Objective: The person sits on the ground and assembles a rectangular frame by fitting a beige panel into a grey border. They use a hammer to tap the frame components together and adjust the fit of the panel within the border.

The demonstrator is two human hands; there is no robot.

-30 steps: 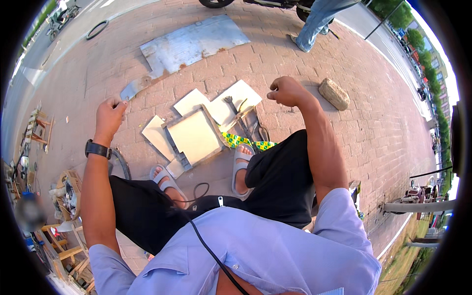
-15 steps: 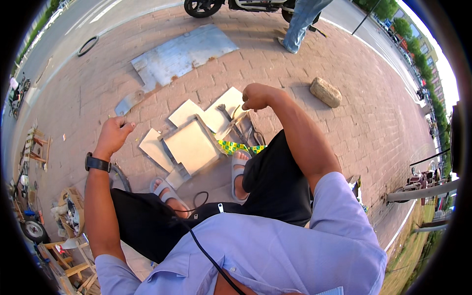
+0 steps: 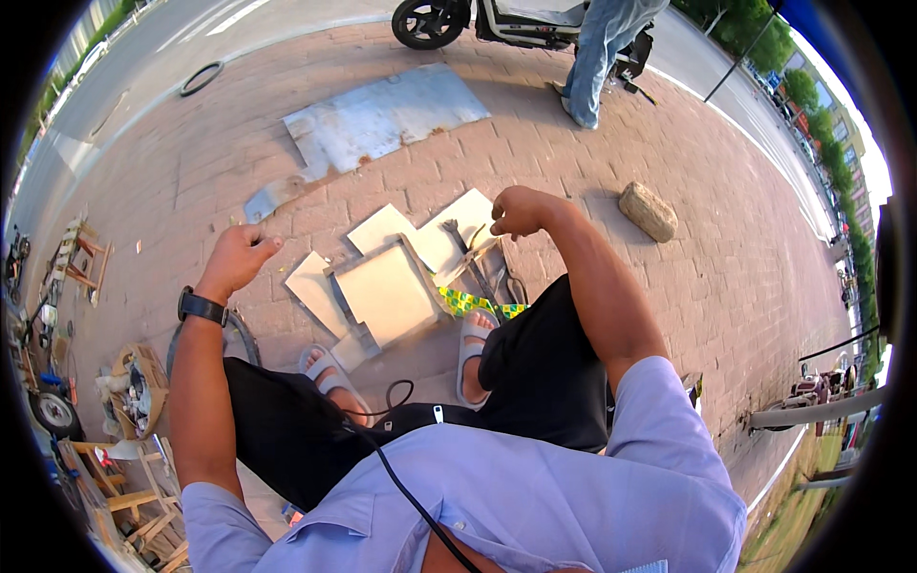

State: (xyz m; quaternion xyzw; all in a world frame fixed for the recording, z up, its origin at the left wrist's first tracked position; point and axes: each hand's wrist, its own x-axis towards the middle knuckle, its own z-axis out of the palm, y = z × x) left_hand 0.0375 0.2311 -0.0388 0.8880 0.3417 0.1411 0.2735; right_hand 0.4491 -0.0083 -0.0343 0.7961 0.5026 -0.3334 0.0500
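Observation:
My left hand [image 3: 237, 260], below a dark wristband, hovers above the paving with fingers curled and thumb close to them. Beyond the tools, my right hand [image 3: 522, 212] hangs with its fingers bent downward and closed. Whatever either hand might hold is too small or hidden to make out. Between my feet and hands lie several cream-coloured flat boards [image 3: 390, 294], one lying over others. Beside them, under my right hand, are a pair of dark-handled scissors [image 3: 517, 286], other long metal tools [image 3: 475, 267] and a yellow-green patterned strip [image 3: 462, 302].
A bent sheet of bare metal [image 3: 387, 116] lies farther out on the brick paving. A stone block [image 3: 648, 212] sits to the right. Another person's jeans-clad legs [image 3: 597, 72] stand by a scooter [image 3: 516, 27]. Wooden frames [image 3: 134, 497] and a filled box [image 3: 137, 392] are at left.
The view has shifted, so the boards and metal sheet sit lower and farther right. Both hands remain raised and closed; the left appears slightly nearer the boards.

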